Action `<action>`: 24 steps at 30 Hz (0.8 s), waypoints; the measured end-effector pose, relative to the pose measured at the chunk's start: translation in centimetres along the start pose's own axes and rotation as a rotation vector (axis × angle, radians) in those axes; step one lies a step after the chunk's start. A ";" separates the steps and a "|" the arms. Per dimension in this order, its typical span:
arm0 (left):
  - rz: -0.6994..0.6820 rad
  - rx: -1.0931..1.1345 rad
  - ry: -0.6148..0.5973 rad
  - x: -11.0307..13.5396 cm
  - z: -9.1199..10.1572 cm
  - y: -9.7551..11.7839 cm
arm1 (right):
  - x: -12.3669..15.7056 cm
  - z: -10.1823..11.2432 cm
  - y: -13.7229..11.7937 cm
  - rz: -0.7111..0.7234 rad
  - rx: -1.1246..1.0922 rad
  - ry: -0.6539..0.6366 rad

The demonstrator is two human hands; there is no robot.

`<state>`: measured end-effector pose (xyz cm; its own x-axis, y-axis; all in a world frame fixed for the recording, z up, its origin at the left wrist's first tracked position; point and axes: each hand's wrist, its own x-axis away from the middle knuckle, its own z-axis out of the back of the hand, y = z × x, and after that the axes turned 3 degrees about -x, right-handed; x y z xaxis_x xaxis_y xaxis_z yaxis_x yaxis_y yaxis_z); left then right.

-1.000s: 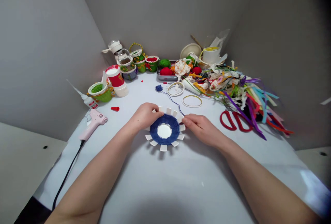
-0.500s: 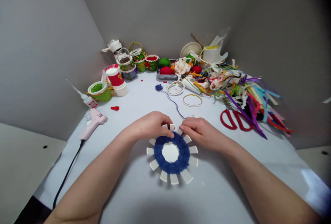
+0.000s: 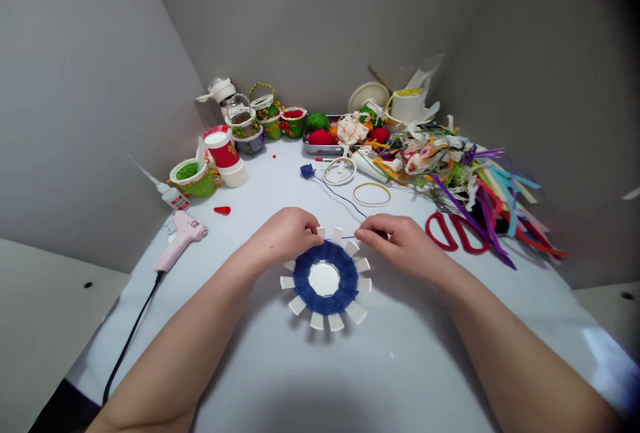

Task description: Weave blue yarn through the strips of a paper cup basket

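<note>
We have the left hand (image 3: 287,236) on the 12 o'clock edge of a slotted white card disc (image 3: 323,279), pinching the tabs there, while the right hand (image 3: 395,243) pinches a thin strand of dark blue yarn (image 3: 340,200) just right of those tabs. The hands are apart, with a small gap between them, and the strand crosses that gap. The disc lies flat on the tabletop (image 3: 400,346), right in front of us, with the yarn wound in a thick ring around its white centre and the bare tabs sticking out. The strand runs off at about 1 o'clock to a small yarn ball (image 3: 307,170). Near the disc, we note a pink glue gun (image 3: 180,239) at 9 o'clock, red-handled scissors (image 3: 453,233) at 3 o'clock, a gold-edged ring (image 3: 371,194) at 1 o'clock, and a heap of mixed ribbons (image 3: 440,166) at 2 o'clock.
</note>
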<state>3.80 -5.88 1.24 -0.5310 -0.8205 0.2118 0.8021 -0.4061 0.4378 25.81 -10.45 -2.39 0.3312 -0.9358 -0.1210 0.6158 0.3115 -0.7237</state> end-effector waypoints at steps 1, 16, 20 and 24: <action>0.000 -0.007 -0.005 0.0 -0.1 0.1 | 0.1 0.1 -0.1 0.010 0.007 0.027; 0.032 0.000 -0.005 -0.3 0.0 -0.5 | 0.8 -0.3 -1.8 0.261 -0.074 0.119; 0.063 0.068 0.037 -0.4 0.6 -1.6 | 0.3 0.0 -1.0 0.198 -0.027 0.134; 0.103 0.105 0.082 -0.8 0.7 -2.4 | -0.1 -0.1 -0.3 0.203 -0.019 0.103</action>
<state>2.11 -4.02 0.64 -0.4201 -0.8874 0.1899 0.8157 -0.2776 0.5075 25.50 -10.45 -2.20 0.3717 -0.8664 -0.3333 0.5298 0.4928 -0.6902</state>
